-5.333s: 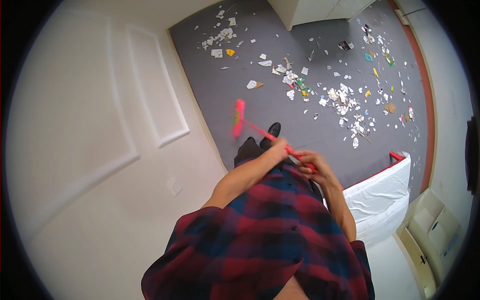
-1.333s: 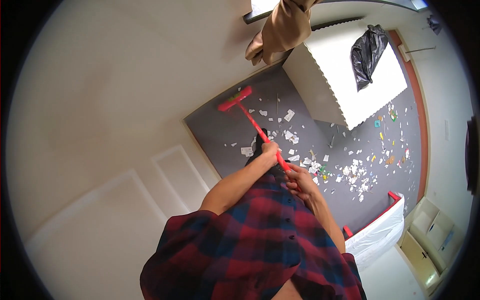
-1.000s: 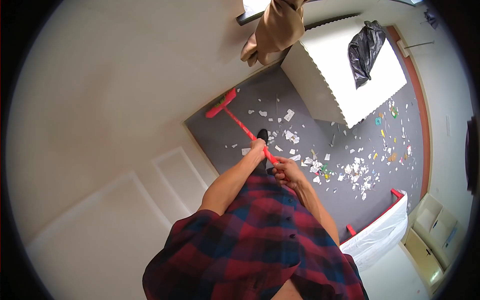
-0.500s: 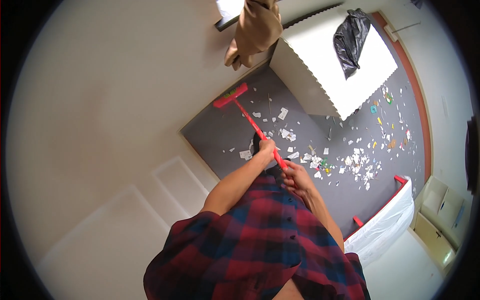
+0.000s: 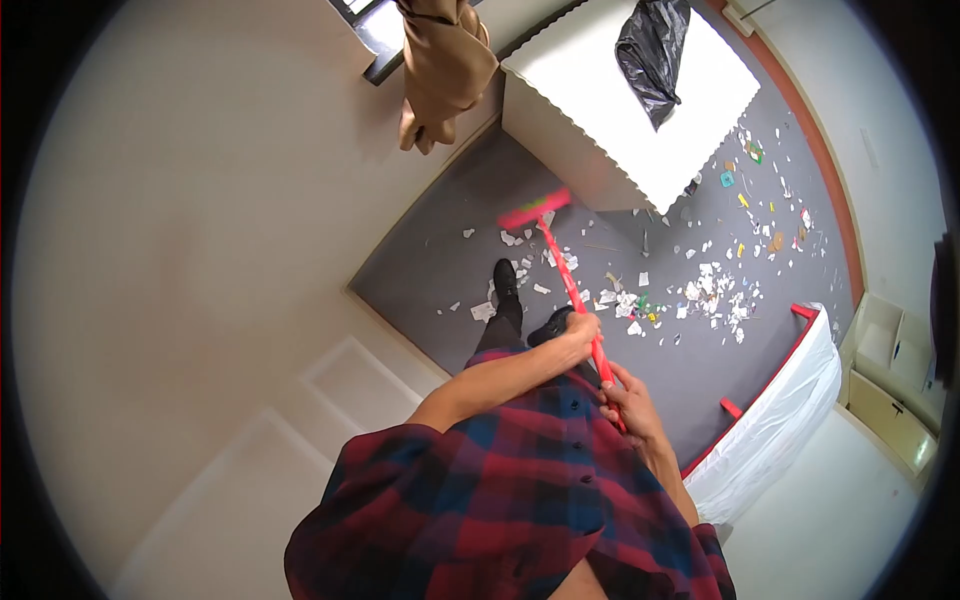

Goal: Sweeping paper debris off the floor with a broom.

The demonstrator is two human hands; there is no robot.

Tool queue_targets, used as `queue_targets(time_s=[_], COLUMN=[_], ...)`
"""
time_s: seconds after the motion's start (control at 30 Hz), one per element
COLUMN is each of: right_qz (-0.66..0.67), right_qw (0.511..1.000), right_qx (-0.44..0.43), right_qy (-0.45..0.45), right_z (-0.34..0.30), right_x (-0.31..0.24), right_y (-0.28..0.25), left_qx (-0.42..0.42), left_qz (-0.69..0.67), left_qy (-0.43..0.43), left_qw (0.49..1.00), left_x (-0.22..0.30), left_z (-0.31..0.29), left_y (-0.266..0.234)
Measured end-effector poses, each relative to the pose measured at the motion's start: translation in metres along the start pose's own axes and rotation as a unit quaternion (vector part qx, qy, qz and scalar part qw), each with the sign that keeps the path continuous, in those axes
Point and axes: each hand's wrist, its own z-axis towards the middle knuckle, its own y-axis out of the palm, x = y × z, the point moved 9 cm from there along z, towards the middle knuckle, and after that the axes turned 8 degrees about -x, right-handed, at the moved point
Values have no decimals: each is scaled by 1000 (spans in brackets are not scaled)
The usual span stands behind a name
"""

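Observation:
A red broom (image 5: 562, 268) slants away from me across the grey floor. My left hand (image 5: 583, 333) wraps round the middle of its handle. Closer to my body, my right hand (image 5: 628, 402) grips the handle near its end. The pink-red broom head (image 5: 535, 209), blurred a little, is at the floor beside torn white paper scraps (image 5: 512, 239). A larger heap of paper bits (image 5: 712, 290) lies to the right, and a smaller pile (image 5: 625, 303) with green and yellow pieces is ahead of my right hand.
A white-covered table (image 5: 640, 90) stands ahead, with a black plastic bag (image 5: 655, 60) on top. Brown cloth (image 5: 445, 75) hangs by the window at the upper left. At the right is a red frame with white plastic sheeting (image 5: 775, 420). My shoe (image 5: 505, 275) is among scraps.
The broom head has swept to the right, away from the left wall, toward the table. Both hands have shifted right and slightly nearer with the handle. The whole view has shifted too.

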Motion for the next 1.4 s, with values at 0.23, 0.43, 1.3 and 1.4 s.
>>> queue_targets(time_s=[0.23, 0.43, 1.3, 1.4], right_qz=[-26, 10, 158, 141], right_qw=[992, 996, 987, 990], right_qx=[-103, -64, 36, 22], right_qy=[62, 65, -11, -9], right_z=[92, 63, -47, -61], right_x=[4, 16, 36, 36], right_y=[31, -5, -94, -110], left_qx=[90, 80, -35, -23], left_qz=[-44, -29, 177, 157], left_qy=[76, 3, -67, -31], left_qw=[992, 996, 981, 987], left_x=[80, 25, -110, -120], left_z=[33, 37, 8, 9], left_y=[-86, -50, 80, 88])
